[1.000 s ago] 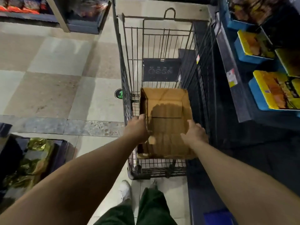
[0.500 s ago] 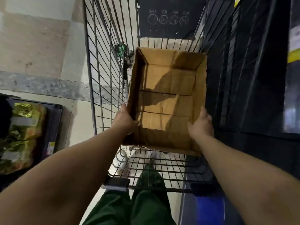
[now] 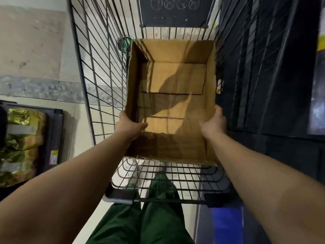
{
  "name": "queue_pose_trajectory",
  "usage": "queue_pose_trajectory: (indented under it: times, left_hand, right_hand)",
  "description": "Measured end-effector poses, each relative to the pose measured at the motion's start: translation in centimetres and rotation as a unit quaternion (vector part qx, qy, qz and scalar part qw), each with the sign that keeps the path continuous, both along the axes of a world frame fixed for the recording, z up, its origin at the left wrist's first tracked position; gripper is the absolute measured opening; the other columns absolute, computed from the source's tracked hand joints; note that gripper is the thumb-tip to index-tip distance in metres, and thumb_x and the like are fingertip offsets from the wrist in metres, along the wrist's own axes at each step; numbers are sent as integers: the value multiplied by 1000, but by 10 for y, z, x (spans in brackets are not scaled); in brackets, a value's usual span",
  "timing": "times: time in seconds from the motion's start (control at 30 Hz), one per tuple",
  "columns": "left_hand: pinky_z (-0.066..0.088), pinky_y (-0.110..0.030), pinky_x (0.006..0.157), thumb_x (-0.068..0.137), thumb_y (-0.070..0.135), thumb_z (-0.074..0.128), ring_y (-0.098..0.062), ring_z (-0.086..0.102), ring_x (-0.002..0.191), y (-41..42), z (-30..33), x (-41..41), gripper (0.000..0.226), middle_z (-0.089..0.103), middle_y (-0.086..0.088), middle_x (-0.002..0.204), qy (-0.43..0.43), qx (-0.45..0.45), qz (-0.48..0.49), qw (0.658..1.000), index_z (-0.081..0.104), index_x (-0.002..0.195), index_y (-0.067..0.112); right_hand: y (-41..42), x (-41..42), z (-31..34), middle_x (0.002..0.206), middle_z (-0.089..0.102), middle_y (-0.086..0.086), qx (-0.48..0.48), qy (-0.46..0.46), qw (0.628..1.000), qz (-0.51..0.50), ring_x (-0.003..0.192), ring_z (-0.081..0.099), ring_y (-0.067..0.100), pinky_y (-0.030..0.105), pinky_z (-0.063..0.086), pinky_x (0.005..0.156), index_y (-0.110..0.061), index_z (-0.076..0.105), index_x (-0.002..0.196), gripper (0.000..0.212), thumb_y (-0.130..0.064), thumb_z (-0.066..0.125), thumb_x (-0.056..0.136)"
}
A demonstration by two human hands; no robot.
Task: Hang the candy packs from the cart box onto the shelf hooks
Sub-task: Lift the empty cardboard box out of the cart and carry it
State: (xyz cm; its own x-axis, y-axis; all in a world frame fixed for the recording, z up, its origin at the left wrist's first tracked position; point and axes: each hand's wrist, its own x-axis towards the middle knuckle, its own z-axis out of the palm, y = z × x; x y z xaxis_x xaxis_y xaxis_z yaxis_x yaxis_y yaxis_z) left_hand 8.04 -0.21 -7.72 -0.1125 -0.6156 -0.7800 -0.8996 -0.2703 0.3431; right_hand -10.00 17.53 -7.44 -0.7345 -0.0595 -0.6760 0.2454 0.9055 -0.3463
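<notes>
An open brown cardboard box (image 3: 175, 76) sits inside the wire shopping cart (image 3: 98, 71). Its inside shows only bare cardboard and shadow; no candy packs are visible in it. My left hand (image 3: 129, 125) grips the box's left wall, thumb inside over the rim. My right hand (image 3: 213, 124) grips the right wall the same way. Both forearms reach in over the cart's near edge.
Dark shelving (image 3: 274, 76) runs close along the cart's right side. A low black bin with gold-wrapped packs (image 3: 22, 143) stands on the floor at the left. A black sign plate (image 3: 175, 11) hangs on the cart's far end. My green trousers (image 3: 140, 217) show below the cart.
The camera has tipped down and moved closer over the cart, so the box looks larger. Both hands have stayed on the box's side walls, and the thumbs now hook inside the rim.
</notes>
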Motion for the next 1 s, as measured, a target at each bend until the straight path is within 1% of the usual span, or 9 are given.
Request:
queue_pose_trajectory:
  times: [0.13, 0.3, 0.4, 0.5, 0.6, 0.7, 0.77, 0.9, 1.0]
  left_hand:
    - [56, -53, 92, 73, 41, 84, -35, 63, 111, 6, 36, -3, 82, 58, -10, 128, 19, -24, -1, 1000, 35, 138, 26]
    - [58, -52, 89, 72, 45, 84, -34, 63, 110, -1, 96, -12, 86, 59, -8, 128, 92, -75, -29, 992, 36, 140, 27]
    - [54, -51, 97, 71, 52, 81, -36, 58, 118, -10, 142, -13, 87, 56, -9, 130, 127, -107, -57, 984, 34, 141, 30]
    - [47, -48, 104, 71, 57, 78, -38, 52, 124, -19, 193, -4, 94, 52, -13, 135, 167, -142, -104, 970, 28, 145, 27]
    - [44, -43, 103, 71, 59, 78, -39, 49, 125, -30, 247, 19, 97, 50, -15, 134, 204, -164, -138, 955, 27, 146, 24]
    - [51, -44, 99, 60, 63, 78, -37, 55, 118, -53, 293, 56, 99, 56, -12, 127, 245, -202, -117, 941, 32, 140, 27]
    - [52, -48, 98, 61, 59, 75, -37, 56, 117, -73, 315, 87, 98, 56, -13, 128, 279, -226, -103, 928, 31, 142, 25]
    - [50, -50, 102, 50, 60, 71, -36, 55, 123, -125, 347, 157, 110, 56, -12, 134, 336, -244, -50, 908, 29, 145, 24]
    - [49, -53, 103, 55, 55, 76, -36, 53, 125, -166, 359, 211, 103, 54, -11, 136, 339, -251, -5, 907, 31, 143, 25]
  right_hand:
    - [1, -4, 38, 140, 53, 8, -23, 42, 999, 1, 122, 55, 31, 40, 47, 98, -25, 29, 150, 68, -16, 64, 93]
    - [4, 5, 104, 145, 49, 8, -60, 111, 992, -23, 125, 53, 30, 40, 45, 99, -24, 25, 153, 71, -22, 64, 94]
    - [5, 19, 147, 140, 53, 8, -77, 161, 983, -52, 122, 54, 32, 44, 46, 99, -24, 26, 152, 72, -24, 65, 92]
    - [4, 41, 196, 136, 56, 9, -97, 215, 969, -77, 120, 56, 33, 43, 47, 96, -23, 31, 148, 68, -22, 67, 90]
    - [-6, 72, 251, 137, 55, 9, -115, 269, 952, -95, 121, 55, 33, 42, 46, 96, -24, 30, 148, 68, -24, 66, 91]
    - [-30, 112, 307, 133, 58, 6, -155, 319, 930, -101, 120, 56, 31, 40, 45, 95, -23, 36, 143, 61, -21, 66, 91]
    - [-54, 137, 339, 129, 60, 5, -175, 358, 913, -86, 118, 57, 31, 38, 45, 90, -22, 40, 139, 56, -21, 66, 90]
    - [-116, 185, 378, 118, 60, -2, -226, 389, 892, -44, 104, 58, 23, 33, 44, 81, -27, 38, 143, 61, -22, 67, 89]
    - [-171, 220, 392, 129, 59, 0, -259, 375, 890, -26, 116, 58, 28, 40, 49, 96, -34, 38, 143, 62, -23, 67, 89]
